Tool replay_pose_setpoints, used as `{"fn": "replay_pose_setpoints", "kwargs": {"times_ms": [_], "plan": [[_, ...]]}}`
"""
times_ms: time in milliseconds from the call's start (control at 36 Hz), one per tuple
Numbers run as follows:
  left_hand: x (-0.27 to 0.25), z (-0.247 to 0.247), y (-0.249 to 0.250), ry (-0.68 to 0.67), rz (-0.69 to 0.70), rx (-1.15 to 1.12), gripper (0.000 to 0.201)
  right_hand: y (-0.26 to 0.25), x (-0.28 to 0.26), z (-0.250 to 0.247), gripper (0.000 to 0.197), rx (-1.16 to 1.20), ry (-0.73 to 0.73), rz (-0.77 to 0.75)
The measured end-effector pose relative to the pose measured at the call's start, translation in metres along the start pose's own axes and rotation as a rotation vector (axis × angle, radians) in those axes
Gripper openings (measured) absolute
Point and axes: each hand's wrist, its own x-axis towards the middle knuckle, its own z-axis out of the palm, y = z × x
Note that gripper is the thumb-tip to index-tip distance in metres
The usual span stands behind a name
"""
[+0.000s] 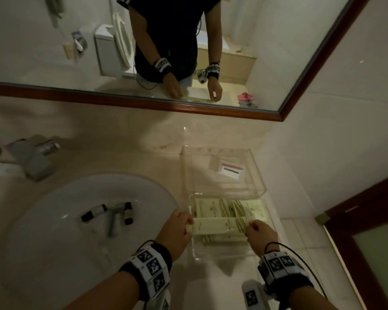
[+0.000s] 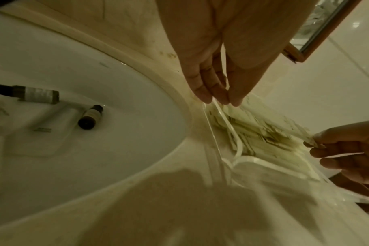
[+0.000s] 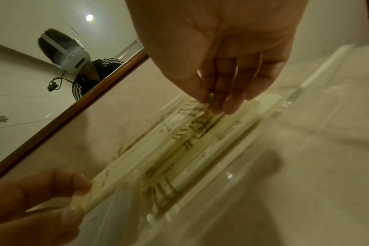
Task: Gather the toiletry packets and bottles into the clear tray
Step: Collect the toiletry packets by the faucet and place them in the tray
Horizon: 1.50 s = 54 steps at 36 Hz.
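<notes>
- Over the clear tray (image 1: pixel 269 222), which stands on the table (image 1: pixel 112 162) just right of the sink (image 1: pixel 43 220), one long pale packet (image 1: pixel 220 227) is held by both hands, its long axis running left to right across the tray.
- The left end of the packet is pinched by the left hand (image 1: pixel 177 229), at the tray's sink-side wall; the fingers (image 2: pixel 204 93) are held nearly straight, tips closed on the packet's edge.
- The right end is pinched by the right hand (image 1: pixel 259 233), at the tray's far-from-sink side; its fingers (image 3: pixel 228 101) are closed on the patterned end.
- Below the held packet, more packets (image 1: pixel 211 209) are seen lying flat inside the tray, so the coming move is judged to be straight down.
- Two dark bottles (image 1: pixel 94 212) are left in the sink, well apart from the tray; the left hand is the nearer to them. One lies along the sink's width, the other more end-on.
- Behind the tray, a second clear box (image 1: pixel 258 175) with a small card inside can be made out.
- The tray's walls are hard to trace, being transparent. Whether the held packet touches those beneath cannot be told. The packet print is too blurred to read.
</notes>
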Motion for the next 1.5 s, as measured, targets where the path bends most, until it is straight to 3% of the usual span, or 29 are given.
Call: {"fn": "replay_pose_setpoints", "kwargs": {"times_ms": [250,556,805,944,1083,1500], "plan": [[0.015,0.029,0.008,-0.086,0.065,0.219,0.029,0.024,0.017,-0.007,0.016,-0.157,-0.043,0.021],[0.023,0.033,0.005,-0.107,0.043,0.256,0.035,0.015,0.017,-0.005,0.025,-0.195,-0.121,0.04],[0.017,0.017,-0.001,-0.109,0.048,0.234,0.03,0.007,0.006,-0.012,0.022,-0.129,-0.034,0.034],[0.006,-0.011,-0.012,-0.096,0.072,0.253,0.033,-0.027,-0.006,-0.01,0.007,-0.084,0.003,-0.068],[-0.013,-0.05,-0.04,-0.018,-0.032,0.203,0.028,-0.08,-0.023,0.01,0.005,-0.044,-0.011,-0.234],[-0.101,-0.184,-0.164,0.215,-0.321,0.127,0.028,-0.242,-0.106,0.136,0.016,-0.216,-0.281,-0.518]]}}
